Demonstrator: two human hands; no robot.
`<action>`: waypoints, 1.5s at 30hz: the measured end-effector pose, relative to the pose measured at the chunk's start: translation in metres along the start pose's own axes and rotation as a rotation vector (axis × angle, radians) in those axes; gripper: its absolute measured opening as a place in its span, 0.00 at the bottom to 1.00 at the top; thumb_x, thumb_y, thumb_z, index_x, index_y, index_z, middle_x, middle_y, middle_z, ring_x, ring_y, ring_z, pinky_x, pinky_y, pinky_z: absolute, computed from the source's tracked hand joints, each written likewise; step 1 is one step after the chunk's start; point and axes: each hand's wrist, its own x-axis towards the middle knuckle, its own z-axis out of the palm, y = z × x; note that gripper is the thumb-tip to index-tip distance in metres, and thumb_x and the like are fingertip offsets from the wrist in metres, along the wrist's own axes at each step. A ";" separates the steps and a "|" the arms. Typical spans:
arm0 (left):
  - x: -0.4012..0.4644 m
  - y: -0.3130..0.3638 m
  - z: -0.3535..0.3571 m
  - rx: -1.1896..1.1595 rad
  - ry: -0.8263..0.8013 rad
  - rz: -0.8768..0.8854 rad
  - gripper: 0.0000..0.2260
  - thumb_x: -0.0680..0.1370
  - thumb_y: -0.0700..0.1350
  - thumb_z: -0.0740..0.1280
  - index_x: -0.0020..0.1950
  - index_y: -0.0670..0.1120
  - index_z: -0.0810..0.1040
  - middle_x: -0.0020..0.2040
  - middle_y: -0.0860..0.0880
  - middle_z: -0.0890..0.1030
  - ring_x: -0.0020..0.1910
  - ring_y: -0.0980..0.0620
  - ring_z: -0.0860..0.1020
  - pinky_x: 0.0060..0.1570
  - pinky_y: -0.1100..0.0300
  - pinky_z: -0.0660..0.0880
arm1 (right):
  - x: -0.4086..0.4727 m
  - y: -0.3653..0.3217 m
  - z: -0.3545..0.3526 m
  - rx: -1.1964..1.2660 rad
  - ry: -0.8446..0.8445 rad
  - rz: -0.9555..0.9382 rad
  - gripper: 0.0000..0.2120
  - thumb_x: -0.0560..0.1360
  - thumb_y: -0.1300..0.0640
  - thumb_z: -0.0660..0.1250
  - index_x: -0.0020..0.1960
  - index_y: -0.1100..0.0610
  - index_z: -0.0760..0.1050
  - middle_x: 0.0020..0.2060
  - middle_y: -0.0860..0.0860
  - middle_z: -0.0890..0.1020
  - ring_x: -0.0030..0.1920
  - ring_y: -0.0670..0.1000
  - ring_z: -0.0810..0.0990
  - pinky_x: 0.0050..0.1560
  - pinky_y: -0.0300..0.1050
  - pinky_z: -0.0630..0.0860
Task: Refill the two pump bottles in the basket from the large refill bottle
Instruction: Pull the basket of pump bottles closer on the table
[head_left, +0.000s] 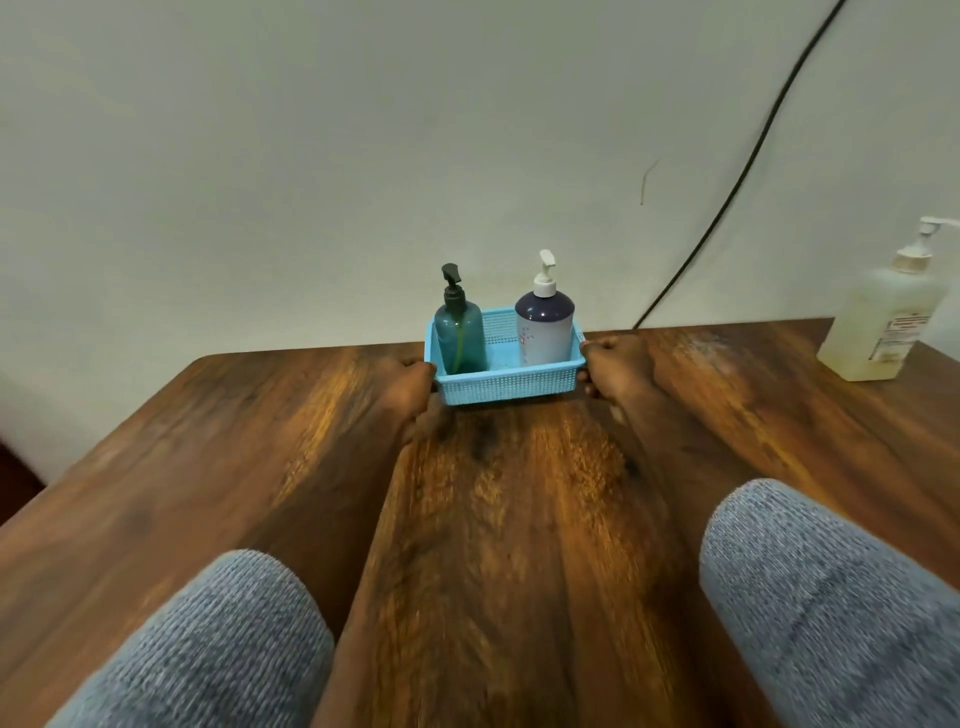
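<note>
- The left hand (413, 382) grips the left short end of the blue basket (506, 387), with its fingers curled around the rim; the exact finger position is blurred.
- The basket is at the far edge of the wooden table (234, 441), close to the wall. It seems to be held from both ends so that it stays level and the bottles do not fall over.
- Inside the basket, on the left side, stands a teal pump bottle (460, 338) with a black pump. It is upright and looks nearly empty, with only its tube visible inside.
- On the right side stands a white pump bottle (544, 332) with a dark top part and a white pump, also upright. The two bottles are apart from each other.
- The right hand (608, 366) holds the right short end of the basket, thumb on the rim and fingers under or around the wall.
- The large refill bottle (880, 327) stands far right on the table, well apart from the basket, untouched. Probably the basket must come nearer before pouring; no pump is unscrewed yet.
- A black cable (737, 171) hangs along the wall behind.
</note>
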 end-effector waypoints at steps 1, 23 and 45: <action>-0.019 0.007 -0.004 -0.014 0.002 0.020 0.06 0.79 0.42 0.64 0.53 0.45 0.80 0.48 0.47 0.83 0.48 0.50 0.83 0.45 0.50 0.81 | -0.011 -0.003 -0.007 0.009 -0.008 -0.007 0.07 0.81 0.57 0.64 0.49 0.59 0.79 0.38 0.55 0.83 0.31 0.48 0.80 0.29 0.39 0.75; -0.238 -0.047 -0.081 0.045 -0.185 0.086 0.10 0.82 0.45 0.64 0.58 0.43 0.80 0.51 0.45 0.85 0.47 0.53 0.83 0.41 0.56 0.75 | -0.252 0.049 -0.111 0.144 -0.057 0.087 0.12 0.80 0.56 0.66 0.44 0.63 0.80 0.30 0.56 0.82 0.27 0.51 0.79 0.39 0.52 0.81; -0.311 -0.011 -0.045 0.235 0.405 0.744 0.07 0.78 0.46 0.68 0.41 0.48 0.77 0.37 0.52 0.78 0.36 0.53 0.77 0.33 0.63 0.69 | -0.257 0.051 -0.144 0.006 0.070 -0.008 0.09 0.79 0.54 0.68 0.43 0.58 0.80 0.34 0.55 0.83 0.31 0.50 0.79 0.33 0.45 0.80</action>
